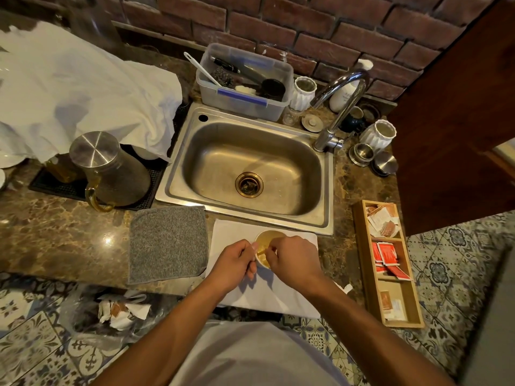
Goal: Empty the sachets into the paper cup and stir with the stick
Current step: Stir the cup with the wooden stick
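A paper cup [268, 237] stands on a white napkin [264, 298] at the counter's front edge, just before the sink. My left hand [235, 263] is wrapped around the cup's left side. Over the cup's right rim, my right hand [294, 260] pinches a thin wooden stick [261, 251] whose lower end dips into the cup. My hands hide most of the cup's inside. Red sachets [387, 256] and white and brown sachets [381, 222] lie in a wooden box [365, 263] to the right.
A steel sink [250, 168] with a faucet [338, 107] lies behind the cup. A grey cloth [168, 243] is to the left, with a metal jug [111, 169] on a black mat beyond it. A plastic bag [111, 313] with torn wrappers sits on the floor.
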`<state>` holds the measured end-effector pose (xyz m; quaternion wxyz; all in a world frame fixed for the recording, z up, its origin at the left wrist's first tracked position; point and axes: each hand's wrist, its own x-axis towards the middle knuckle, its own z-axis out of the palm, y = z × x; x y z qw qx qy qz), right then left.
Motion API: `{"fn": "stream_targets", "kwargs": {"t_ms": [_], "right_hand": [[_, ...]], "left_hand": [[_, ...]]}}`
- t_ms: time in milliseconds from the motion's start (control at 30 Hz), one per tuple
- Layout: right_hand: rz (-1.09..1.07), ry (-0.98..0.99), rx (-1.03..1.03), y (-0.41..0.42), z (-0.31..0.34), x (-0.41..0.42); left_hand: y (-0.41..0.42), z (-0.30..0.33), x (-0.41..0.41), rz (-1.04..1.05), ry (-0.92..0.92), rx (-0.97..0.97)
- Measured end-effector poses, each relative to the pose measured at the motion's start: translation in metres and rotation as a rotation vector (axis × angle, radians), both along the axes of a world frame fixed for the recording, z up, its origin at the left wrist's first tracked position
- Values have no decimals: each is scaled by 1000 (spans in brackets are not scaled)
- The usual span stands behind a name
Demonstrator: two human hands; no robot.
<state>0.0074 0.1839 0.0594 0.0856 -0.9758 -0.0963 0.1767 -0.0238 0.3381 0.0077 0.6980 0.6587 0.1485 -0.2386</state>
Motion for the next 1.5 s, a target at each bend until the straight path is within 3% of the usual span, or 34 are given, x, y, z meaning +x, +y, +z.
{"fn": "stream_targets", "kwargs": {"t_ms": [200, 467, 600, 900, 1200, 1300, 1500], "right_hand": [[26, 50, -65, -4, 8, 3], [7, -53, -68, -2, 5, 6], [32, 15, -14, -1, 3, 4], [-7, 161, -103, -10, 20, 19], [31, 2, -120, 4, 20, 13], [62, 76, -57, 6, 18, 9], [6, 140, -153, -4, 24, 18]], "left_hand": [[0, 2, 1, 9, 8, -9], [1, 5, 1, 1, 8, -18], [1, 4, 2, -7, 8, -10], [2, 4, 3, 3, 11, -25], [3, 1, 3, -11, 25, -7], [4, 0, 3, -10, 30, -4], [3, 0, 4, 1, 20, -17]]}}
